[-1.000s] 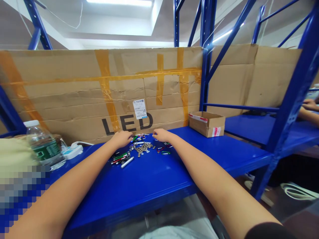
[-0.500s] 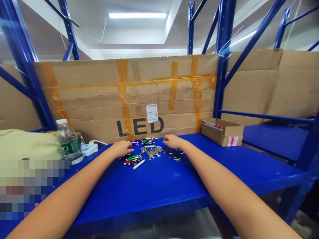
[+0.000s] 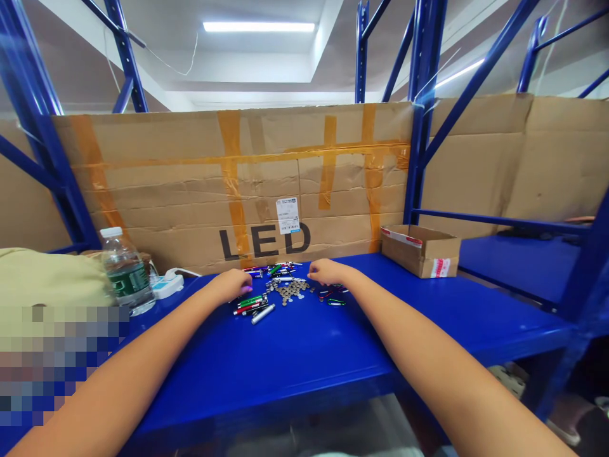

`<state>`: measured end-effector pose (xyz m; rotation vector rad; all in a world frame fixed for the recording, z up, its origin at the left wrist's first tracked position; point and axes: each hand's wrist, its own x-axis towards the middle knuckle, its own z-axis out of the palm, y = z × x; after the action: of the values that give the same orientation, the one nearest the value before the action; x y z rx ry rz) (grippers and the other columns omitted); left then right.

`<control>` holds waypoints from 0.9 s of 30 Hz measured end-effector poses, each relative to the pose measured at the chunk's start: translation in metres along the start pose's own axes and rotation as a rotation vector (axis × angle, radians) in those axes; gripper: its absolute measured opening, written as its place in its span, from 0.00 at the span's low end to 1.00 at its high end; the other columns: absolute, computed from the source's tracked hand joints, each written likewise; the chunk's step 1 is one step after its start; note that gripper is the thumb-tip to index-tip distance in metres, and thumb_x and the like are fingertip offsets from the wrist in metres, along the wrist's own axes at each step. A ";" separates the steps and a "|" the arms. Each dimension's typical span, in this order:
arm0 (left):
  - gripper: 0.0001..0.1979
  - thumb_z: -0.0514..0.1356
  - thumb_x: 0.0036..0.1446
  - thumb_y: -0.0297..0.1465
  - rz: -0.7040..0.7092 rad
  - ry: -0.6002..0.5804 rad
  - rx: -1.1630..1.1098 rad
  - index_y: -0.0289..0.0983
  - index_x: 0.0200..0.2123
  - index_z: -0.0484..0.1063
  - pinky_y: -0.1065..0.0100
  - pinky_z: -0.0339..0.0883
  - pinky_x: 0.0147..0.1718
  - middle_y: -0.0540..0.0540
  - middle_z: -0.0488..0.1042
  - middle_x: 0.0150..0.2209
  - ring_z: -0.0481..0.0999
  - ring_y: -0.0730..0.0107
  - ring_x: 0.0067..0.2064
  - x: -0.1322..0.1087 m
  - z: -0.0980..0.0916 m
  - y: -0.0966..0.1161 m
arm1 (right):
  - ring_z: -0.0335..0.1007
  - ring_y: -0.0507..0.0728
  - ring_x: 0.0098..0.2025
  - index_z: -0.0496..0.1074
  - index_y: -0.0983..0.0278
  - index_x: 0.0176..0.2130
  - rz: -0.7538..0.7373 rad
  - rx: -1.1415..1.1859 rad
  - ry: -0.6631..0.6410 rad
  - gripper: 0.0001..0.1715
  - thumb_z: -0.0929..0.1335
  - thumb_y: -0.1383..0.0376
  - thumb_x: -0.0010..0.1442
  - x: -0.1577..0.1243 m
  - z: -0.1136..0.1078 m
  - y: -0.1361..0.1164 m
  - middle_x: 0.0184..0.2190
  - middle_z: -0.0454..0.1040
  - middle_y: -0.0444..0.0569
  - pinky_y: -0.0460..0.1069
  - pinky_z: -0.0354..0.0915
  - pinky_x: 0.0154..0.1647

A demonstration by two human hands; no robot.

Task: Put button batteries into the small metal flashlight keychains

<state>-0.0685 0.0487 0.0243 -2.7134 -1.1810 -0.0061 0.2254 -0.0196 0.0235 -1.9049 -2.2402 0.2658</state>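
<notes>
Near the centre of the head view, both my hands are over a blue metal shelf [image 3: 323, 355], with small things lying between and just below them. My left hand [image 3: 231, 285], just left of centre, has its fingers curled downward; a purple speck shows at the fingertips, too small to name, and I cannot tell whether they pinch anything. My right hand [image 3: 327, 271], just right of centre, has its fingers drawn together and pointing left; whether something sits between them I cannot tell either.

Just below my left hand is a bunch of pens [image 3: 250, 304], green, red and black, with a silver tube [image 3: 263, 314] lying aslant at its lower right. Between my hands a patch of small round metal pieces [image 3: 291, 291] is spread out, and behind it lies a second heap of pens [image 3: 277, 271]. Just below my right hand I have a green carabiner [image 3: 335, 303] and some red clips [image 3: 324, 295].

At mid-left of the frame a green-labelled water bottle [image 3: 127, 279] stands beside a white power strip [image 3: 167, 285]. Right of centre sits an open cardboard box [image 3: 402, 252]. Across the back runs a large cardboard sheet [image 3: 181, 190], orange-taped and lettered LED, under a tube light [image 3: 259, 26] at upper centre
</notes>
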 end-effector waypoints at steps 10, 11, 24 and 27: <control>0.13 0.51 0.64 0.32 0.094 0.650 -0.215 0.36 0.47 0.71 0.63 0.69 0.43 0.42 0.75 0.42 0.75 0.64 0.43 0.002 -0.005 0.036 | 0.73 0.58 0.40 0.77 0.64 0.42 -0.247 -0.140 0.100 0.14 0.66 0.62 0.59 -0.008 0.008 -0.037 0.40 0.79 0.52 0.46 0.61 0.36; 0.13 0.50 0.65 0.31 0.122 0.668 -0.199 0.36 0.48 0.70 0.64 0.70 0.42 0.43 0.75 0.42 0.76 0.65 0.42 0.002 -0.004 0.041 | 0.73 0.58 0.39 0.77 0.64 0.41 -0.245 -0.151 0.074 0.13 0.67 0.62 0.58 -0.010 0.008 -0.040 0.39 0.79 0.52 0.47 0.61 0.35; 0.13 0.52 0.64 0.24 0.477 0.833 0.330 0.34 0.50 0.70 0.66 0.66 0.32 0.42 0.77 0.41 0.77 0.66 0.36 -0.004 -0.003 0.054 | 0.72 0.56 0.33 0.78 0.64 0.38 -0.316 -0.121 0.090 0.10 0.69 0.69 0.53 -0.005 0.022 -0.042 0.34 0.79 0.50 0.47 0.62 0.34; 0.14 0.52 0.63 0.23 0.476 0.801 0.351 0.34 0.51 0.69 0.66 0.66 0.32 0.42 0.77 0.41 0.77 0.66 0.36 -0.002 0.000 0.053 | 0.72 0.55 0.33 0.79 0.64 0.38 -0.312 -0.128 0.073 0.11 0.69 0.69 0.54 -0.004 0.025 -0.042 0.34 0.79 0.50 0.46 0.62 0.34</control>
<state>-0.0319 0.0118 0.0153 -2.2322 -0.2705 -0.6743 0.1792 -0.0302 0.0098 -1.5569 -2.5108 0.0057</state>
